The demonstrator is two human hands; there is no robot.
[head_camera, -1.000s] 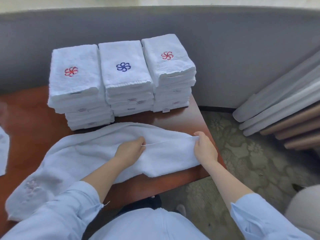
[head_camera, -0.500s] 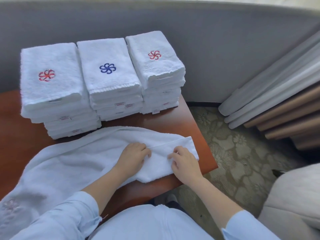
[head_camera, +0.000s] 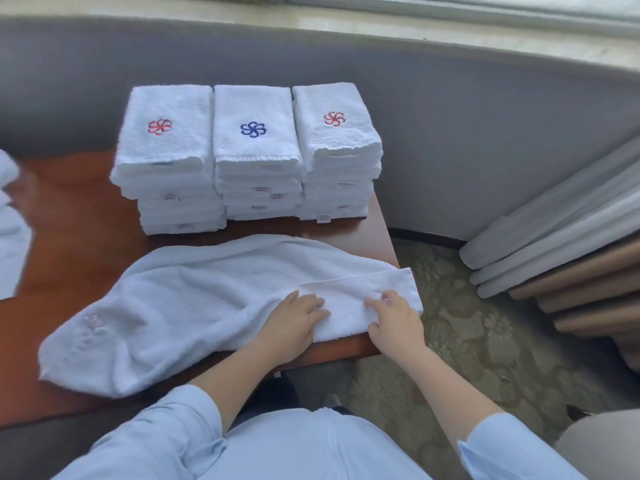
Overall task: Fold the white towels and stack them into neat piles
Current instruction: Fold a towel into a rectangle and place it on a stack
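A long white towel [head_camera: 194,299] lies across the front of the brown wooden table [head_camera: 79,223], its right end folded over into a flap. My left hand [head_camera: 294,317] rests flat on the left part of that flap. My right hand [head_camera: 391,317] presses on the flap near the table's right corner, fingers slightly bent. Behind the towel stand three piles of folded white towels: a left pile [head_camera: 166,161] with a red flower mark on top, a middle pile [head_camera: 256,150] with a blue one, and a right pile [head_camera: 336,147] with a red one.
More white cloth [head_camera: 12,230] lies at the table's left edge. A grey padded wall [head_camera: 485,133] runs behind the table. Rolled grey and brown curtains [head_camera: 571,258] lean at the right over patterned carpet [head_camera: 467,341].
My right hand let go of the towel's right edge and moved left onto the folded flap. My left hand flattened onto the flap. The camera swung back to the left.
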